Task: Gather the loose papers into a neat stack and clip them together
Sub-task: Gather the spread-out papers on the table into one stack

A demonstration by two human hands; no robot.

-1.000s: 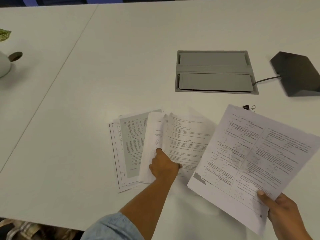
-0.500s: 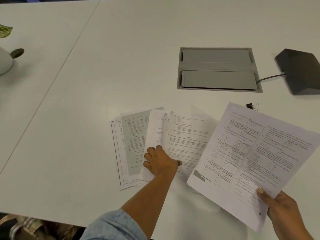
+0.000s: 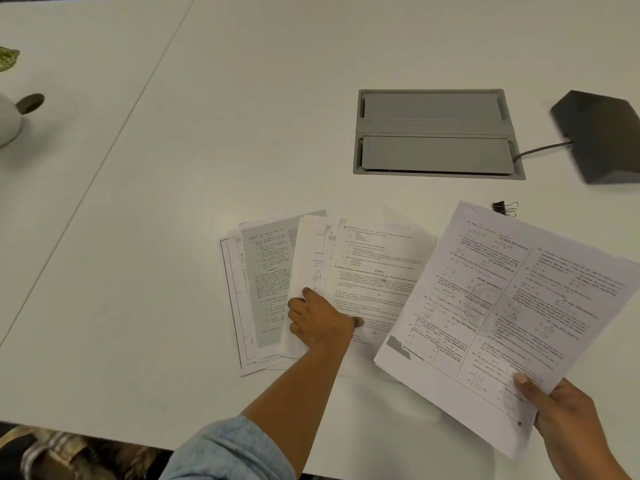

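Several printed papers [image 3: 277, 271] lie fanned out and overlapping on the white table [image 3: 173, 202]. My left hand [image 3: 320, 320] rests on them, fingers spread on a white sheet, thumb on the sheet to its right [image 3: 377, 268]. My right hand [image 3: 557, 407] pinches the lower corner of a few printed sheets [image 3: 512, 306], held tilted above the table at the right. A small black binder clip [image 3: 502, 206] lies on the table just beyond the top edge of the held sheets.
A grey cable hatch [image 3: 436, 131] is set into the table behind the papers. A dark wedge-shaped device [image 3: 602, 133] with a cable sits at far right. A white pot [image 3: 8, 119] stands at the left edge. The table's near edge runs along the bottom.
My left hand has opened from a pointing finger into spread fingers pressing on the fanned papers. The sheets in my right hand stay held in about the same place.
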